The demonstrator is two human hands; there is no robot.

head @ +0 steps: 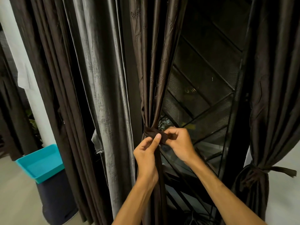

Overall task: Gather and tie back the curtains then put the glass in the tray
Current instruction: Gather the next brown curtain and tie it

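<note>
Curtain [151, 88] gathered, tie band [151, 132] wrapped round it | our left hand [146, 154] pinches the band | our right hand [179, 143] grips its loose end

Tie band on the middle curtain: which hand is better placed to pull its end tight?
Probably the right hand: its fingers pinch the tie band's free end, while the left hand's thumb pins the wrap on the gathered curtain, anchoring it.

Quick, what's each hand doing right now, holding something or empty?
Left hand: closed, thumb pinching the tie band wrapped round the gathered curtain.
Right hand: closed, fingers curled round the same tie band's end.
</note>
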